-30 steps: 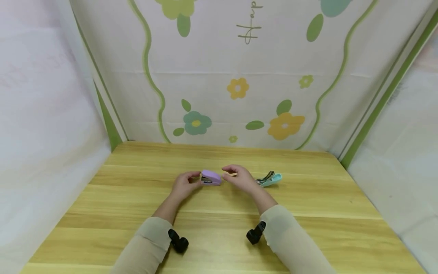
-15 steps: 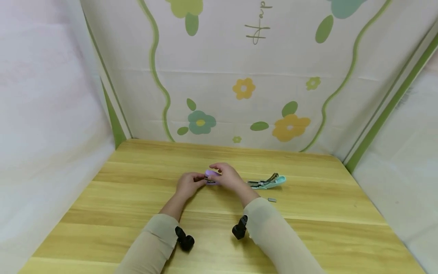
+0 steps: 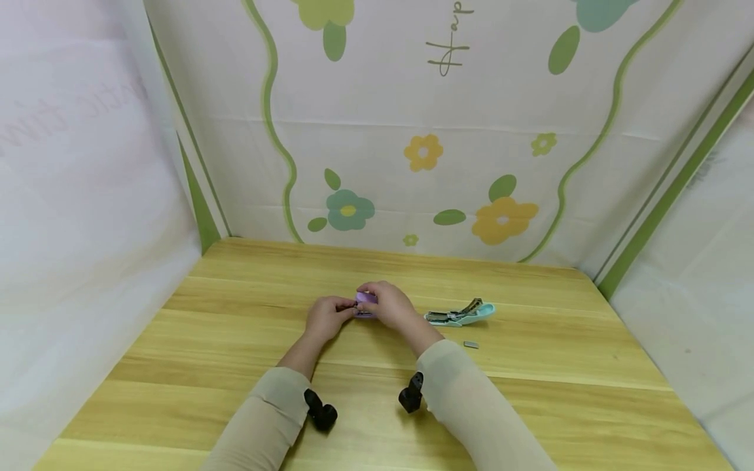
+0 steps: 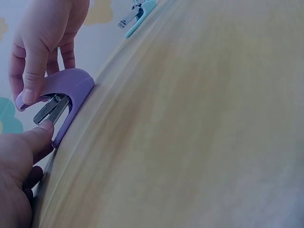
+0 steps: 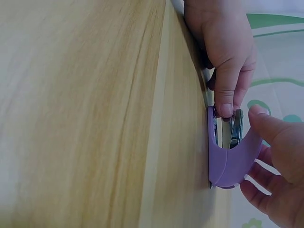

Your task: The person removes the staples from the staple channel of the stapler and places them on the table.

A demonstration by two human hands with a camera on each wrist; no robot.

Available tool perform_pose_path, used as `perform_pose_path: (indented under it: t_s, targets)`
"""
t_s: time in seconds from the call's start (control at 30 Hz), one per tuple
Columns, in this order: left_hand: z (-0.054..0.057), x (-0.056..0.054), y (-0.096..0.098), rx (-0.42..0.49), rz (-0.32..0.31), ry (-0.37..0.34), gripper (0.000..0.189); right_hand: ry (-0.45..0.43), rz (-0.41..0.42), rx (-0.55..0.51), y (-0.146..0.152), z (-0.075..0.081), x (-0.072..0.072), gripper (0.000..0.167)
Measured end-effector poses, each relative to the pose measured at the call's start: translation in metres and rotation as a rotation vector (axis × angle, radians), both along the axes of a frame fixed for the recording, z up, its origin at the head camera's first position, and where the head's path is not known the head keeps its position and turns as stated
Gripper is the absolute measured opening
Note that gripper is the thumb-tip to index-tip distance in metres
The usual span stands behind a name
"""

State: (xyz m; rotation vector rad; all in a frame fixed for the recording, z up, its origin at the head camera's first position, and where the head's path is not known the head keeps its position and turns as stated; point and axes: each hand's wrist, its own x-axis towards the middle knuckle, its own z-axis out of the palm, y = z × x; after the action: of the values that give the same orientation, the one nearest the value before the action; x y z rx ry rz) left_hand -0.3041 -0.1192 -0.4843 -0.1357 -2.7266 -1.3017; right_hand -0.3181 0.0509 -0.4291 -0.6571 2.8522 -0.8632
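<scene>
A small purple stapler [image 3: 365, 297] stands on the wooden table between both hands, its cover tilted up from the base. My right hand [image 3: 396, 305] grips the cover, thumb on the underside of its raised end in the left wrist view. My left hand [image 3: 324, 317] pinches the front end, its thumb pressing the metal rail [image 5: 227, 130] inside the stapler. To the right lies a mint-green stapler [image 3: 471, 316], folded wide open with its metal parts showing. Nearer me, beside the right forearm, is a short grey metal strip [image 3: 471, 345] like a row of staples.
The wooden table [image 3: 294, 268] ends at a white cloth backdrop [image 3: 365, 91] printed with flowers. Cloth walls [image 3: 100, 163] also stand at both sides. Black wrist cameras [image 3: 321, 412] hang from the sleeves.
My right hand has moved left onto the purple stapler and taken hold of its cover, which is now tilted up. The grey strip, earlier behind the right arm, has come into sight.
</scene>
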Motion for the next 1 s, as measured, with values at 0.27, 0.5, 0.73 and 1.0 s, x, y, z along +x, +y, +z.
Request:
perform_pose_path:
  t_s: [0.27, 0.5, 0.73, 1.0]
  targets:
    - [0.000, 0.001, 0.001, -0.006, -0.003, 0.012, 0.022, -0.019, -0.025, -0.031, 0.004, 0.002, 0.003, 0.034]
    - [0.000, 0.003, 0.001, -0.007, 0.005, 0.015, 0.021, -0.081, -0.032, -0.154, 0.017, 0.004, 0.004, 0.038]
    - [0.000, 0.004, 0.001, -0.050, -0.002, 0.043, 0.020, -0.134, -0.067, -0.280, 0.033, 0.000, 0.004, 0.040]
    - [0.000, 0.004, 0.001, -0.079, 0.007, 0.058, 0.020, -0.141, -0.124, -0.334, 0.054, -0.001, 0.001, 0.038]
